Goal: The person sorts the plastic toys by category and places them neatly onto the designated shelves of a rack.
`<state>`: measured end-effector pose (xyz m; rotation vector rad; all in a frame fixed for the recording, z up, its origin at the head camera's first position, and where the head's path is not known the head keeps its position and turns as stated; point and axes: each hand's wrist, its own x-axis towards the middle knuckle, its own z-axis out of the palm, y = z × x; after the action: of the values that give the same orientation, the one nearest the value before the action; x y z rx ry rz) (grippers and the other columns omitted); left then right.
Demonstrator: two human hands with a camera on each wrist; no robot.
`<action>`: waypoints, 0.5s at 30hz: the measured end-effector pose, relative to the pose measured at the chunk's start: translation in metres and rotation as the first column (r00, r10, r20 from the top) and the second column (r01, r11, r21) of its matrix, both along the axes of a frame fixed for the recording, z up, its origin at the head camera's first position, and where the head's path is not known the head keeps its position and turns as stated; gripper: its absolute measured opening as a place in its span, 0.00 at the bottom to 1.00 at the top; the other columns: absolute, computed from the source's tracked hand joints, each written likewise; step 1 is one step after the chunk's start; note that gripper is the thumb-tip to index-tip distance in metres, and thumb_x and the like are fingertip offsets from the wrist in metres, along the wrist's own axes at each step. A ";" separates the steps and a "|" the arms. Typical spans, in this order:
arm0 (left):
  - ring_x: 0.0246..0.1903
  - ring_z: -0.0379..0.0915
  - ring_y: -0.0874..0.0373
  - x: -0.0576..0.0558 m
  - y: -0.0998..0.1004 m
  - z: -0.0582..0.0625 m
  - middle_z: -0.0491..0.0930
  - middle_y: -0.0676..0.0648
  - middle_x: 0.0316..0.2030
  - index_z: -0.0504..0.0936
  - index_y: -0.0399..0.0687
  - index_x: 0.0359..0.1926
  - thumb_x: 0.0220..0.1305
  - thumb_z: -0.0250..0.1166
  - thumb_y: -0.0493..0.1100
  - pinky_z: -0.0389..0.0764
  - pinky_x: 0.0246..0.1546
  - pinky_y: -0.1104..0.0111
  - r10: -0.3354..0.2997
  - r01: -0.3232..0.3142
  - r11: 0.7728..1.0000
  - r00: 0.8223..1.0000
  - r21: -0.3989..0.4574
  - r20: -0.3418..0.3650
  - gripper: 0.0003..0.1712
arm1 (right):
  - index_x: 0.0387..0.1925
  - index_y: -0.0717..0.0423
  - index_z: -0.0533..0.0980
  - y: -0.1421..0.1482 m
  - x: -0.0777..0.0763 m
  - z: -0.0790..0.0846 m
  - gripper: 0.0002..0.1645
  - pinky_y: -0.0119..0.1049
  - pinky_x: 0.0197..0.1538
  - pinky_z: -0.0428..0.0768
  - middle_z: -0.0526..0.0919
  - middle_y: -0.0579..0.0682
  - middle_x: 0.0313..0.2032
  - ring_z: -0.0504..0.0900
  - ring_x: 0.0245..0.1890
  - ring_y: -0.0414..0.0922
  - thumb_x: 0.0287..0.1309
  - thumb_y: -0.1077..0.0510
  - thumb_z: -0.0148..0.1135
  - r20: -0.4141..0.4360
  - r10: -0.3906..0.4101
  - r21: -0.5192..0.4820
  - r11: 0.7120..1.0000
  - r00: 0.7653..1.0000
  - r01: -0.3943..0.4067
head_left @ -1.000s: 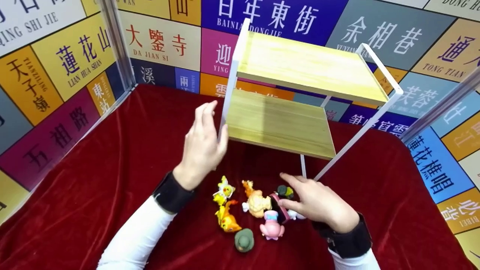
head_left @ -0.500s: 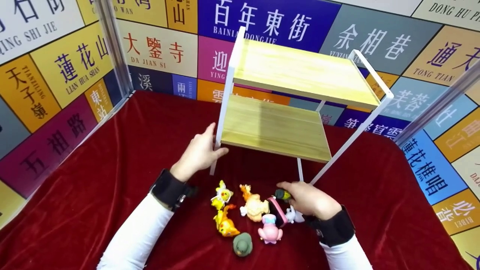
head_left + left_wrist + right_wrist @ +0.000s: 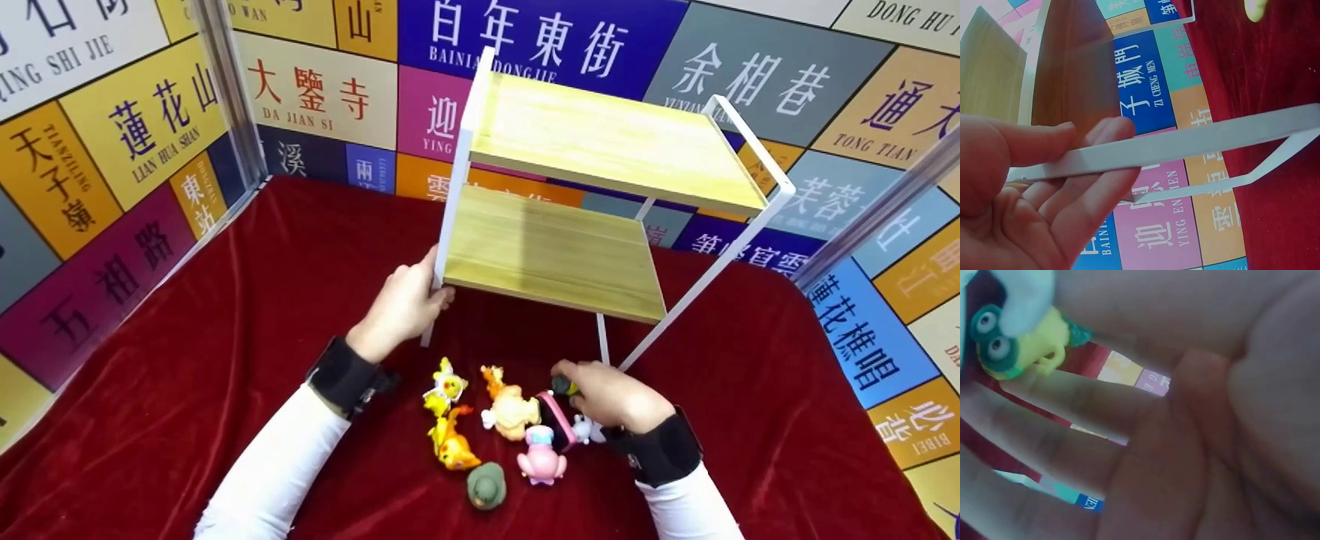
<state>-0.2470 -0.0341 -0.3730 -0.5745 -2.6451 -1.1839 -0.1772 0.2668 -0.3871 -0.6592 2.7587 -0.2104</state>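
Note:
A two-tier shelf (image 3: 555, 255) with wooden boards and a white metal frame stands on the red cloth. My left hand (image 3: 401, 307) grips its front left post (image 3: 1202, 138) near the lower board, thumb on one side and fingers on the other. My right hand (image 3: 619, 394) is at the right of the toy cluster. It pinches a small yellow toy figure (image 3: 1044, 337) with green goggle eyes between thumb and index finger, the other fingers extended. From the head camera that figure is mostly hidden by the fingers.
Several toys lie between the hands: a green duck (image 3: 487, 486), a pink figure (image 3: 541, 459), an orange-yellow figure (image 3: 454, 450), a yellow-and-white one (image 3: 448, 386), a curly beige one (image 3: 514, 416). A pink-rimmed dark piece (image 3: 562, 426) and a grey-white figure (image 3: 585, 429) sit near the right hand.
My left hand has come down the post and closed round it. The right hand has moved slightly left and its fingers have drawn in on the goggle-eyed figure.

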 end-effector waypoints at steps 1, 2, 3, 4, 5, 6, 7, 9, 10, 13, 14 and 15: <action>0.32 0.86 0.52 0.000 0.000 0.000 0.87 0.41 0.35 0.65 0.42 0.71 0.67 0.64 0.34 0.86 0.34 0.61 -0.003 0.003 1.000 1.000 0.000 -0.004 0.33 | 0.51 0.60 0.74 0.000 -0.001 -0.001 0.19 0.45 0.43 0.81 0.83 0.56 0.39 0.81 0.39 0.51 0.58 0.71 0.60 0.001 -0.003 -0.009 1.000 1.000 0.003; 0.32 0.86 0.51 0.001 0.000 0.000 0.87 0.41 0.35 0.64 0.42 0.72 0.67 0.64 0.34 0.86 0.34 0.62 -0.005 0.005 1.000 1.000 0.000 -0.009 0.34 | 0.48 0.59 0.74 -0.001 -0.001 -0.002 0.16 0.42 0.40 0.80 0.82 0.54 0.36 0.79 0.36 0.48 0.58 0.71 0.60 0.003 -0.007 -0.018 1.000 1.000 0.007; 0.32 0.86 0.51 0.001 0.000 0.000 0.87 0.41 0.35 0.63 0.42 0.72 0.67 0.64 0.33 0.86 0.34 0.62 -0.008 0.008 1.000 1.000 0.000 -0.012 0.35 | 0.45 0.58 0.73 -0.001 -0.002 -0.003 0.15 0.39 0.36 0.78 0.81 0.52 0.33 0.77 0.33 0.46 0.57 0.72 0.60 0.006 -0.010 -0.025 1.000 1.000 0.010; 0.32 0.86 0.51 0.001 0.000 0.000 0.87 0.40 0.35 0.62 0.41 0.73 0.67 0.63 0.33 0.86 0.34 0.62 -0.010 0.010 1.000 1.000 0.002 -0.016 0.36 | 0.43 0.57 0.73 -0.001 -0.002 -0.003 0.14 0.37 0.34 0.77 0.79 0.51 0.31 0.76 0.31 0.45 0.57 0.72 0.60 0.011 -0.014 -0.035 0.999 1.000 0.014; 0.31 0.86 0.51 0.001 0.001 0.001 0.87 0.40 0.35 0.61 0.41 0.74 0.67 0.63 0.33 0.86 0.33 0.62 -0.013 0.013 1.000 1.000 0.004 -0.021 0.36 | 0.41 0.57 0.72 -0.001 -0.003 -0.004 0.14 0.36 0.33 0.75 0.78 0.50 0.30 0.75 0.29 0.44 0.56 0.72 0.60 0.015 -0.018 -0.040 0.999 1.000 0.018; 0.31 0.86 0.51 0.001 0.001 0.000 0.87 0.39 0.35 0.60 0.40 0.74 0.67 0.63 0.32 0.87 0.33 0.62 -0.016 0.016 1.000 1.000 0.005 -0.024 0.37 | 0.40 0.57 0.72 -0.001 -0.003 -0.005 0.13 0.35 0.32 0.74 0.77 0.50 0.29 0.74 0.29 0.43 0.56 0.72 0.61 0.016 -0.016 -0.044 0.999 1.000 0.016; 0.31 0.86 0.51 0.001 0.001 0.000 0.87 0.39 0.35 0.60 0.40 0.74 0.67 0.63 0.32 0.87 0.33 0.62 -0.018 0.018 1.000 0.999 0.005 -0.028 0.37 | 0.40 0.56 0.71 -0.002 -0.003 -0.005 0.14 0.34 0.31 0.74 0.77 0.49 0.28 0.73 0.28 0.43 0.55 0.73 0.61 0.012 -0.006 -0.046 0.999 1.000 0.006; 0.31 0.87 0.50 0.001 0.001 -0.001 0.87 0.39 0.35 0.59 0.39 0.74 0.68 0.62 0.32 0.87 0.33 0.63 -0.020 0.020 1.000 0.999 0.007 -0.029 0.37 | 0.39 0.57 0.71 -0.001 -0.003 -0.006 0.14 0.34 0.31 0.73 0.77 0.50 0.28 0.73 0.28 0.43 0.54 0.73 0.62 0.001 0.019 -0.055 0.998 1.000 -0.019; 0.31 0.87 0.50 0.002 0.001 -0.001 0.87 0.38 0.35 0.59 0.38 0.74 0.68 0.62 0.32 0.87 0.33 0.63 -0.021 0.021 1.000 0.999 0.008 -0.028 0.37 | 0.39 0.57 0.70 -0.001 -0.003 -0.006 0.14 0.34 0.31 0.73 0.77 0.50 0.28 0.73 0.29 0.43 0.54 0.73 0.61 -0.006 0.036 -0.060 0.998 0.999 -0.036; 0.31 0.87 0.50 0.002 0.001 -0.002 0.87 0.38 0.35 0.58 0.38 0.75 0.68 0.62 0.32 0.87 0.33 0.63 -0.022 0.022 1.000 1.000 0.007 -0.020 0.38 | 0.39 0.58 0.68 0.001 -0.001 -0.004 0.15 0.34 0.33 0.74 0.75 0.50 0.30 0.73 0.30 0.43 0.54 0.74 0.60 -0.037 0.078 -0.072 0.994 0.996 -0.081; 0.31 0.87 0.51 0.001 0.001 -0.001 0.87 0.38 0.35 0.58 0.38 0.75 0.68 0.62 0.32 0.87 0.33 0.63 -0.022 0.022 1.000 1.000 0.008 -0.020 0.38 | 0.39 0.58 0.67 0.001 0.000 -0.002 0.15 0.34 0.34 0.75 0.74 0.50 0.30 0.73 0.30 0.43 0.54 0.74 0.59 -0.050 0.082 -0.077 0.993 0.995 -0.085; 0.31 0.87 0.51 0.001 0.001 -0.001 0.87 0.39 0.35 0.59 0.38 0.75 0.68 0.62 0.32 0.87 0.33 0.63 -0.019 0.019 1.000 1.000 0.006 -0.021 0.38 | 0.40 0.58 0.67 0.002 0.001 0.000 0.15 0.35 0.34 0.76 0.74 0.49 0.31 0.74 0.30 0.43 0.55 0.74 0.58 -0.067 0.081 -0.083 0.993 0.994 -0.086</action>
<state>-0.2459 -0.0329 -0.3739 -0.6097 -2.6233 -1.1839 -0.1760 0.2689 -0.3869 -0.8155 2.7886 -0.2964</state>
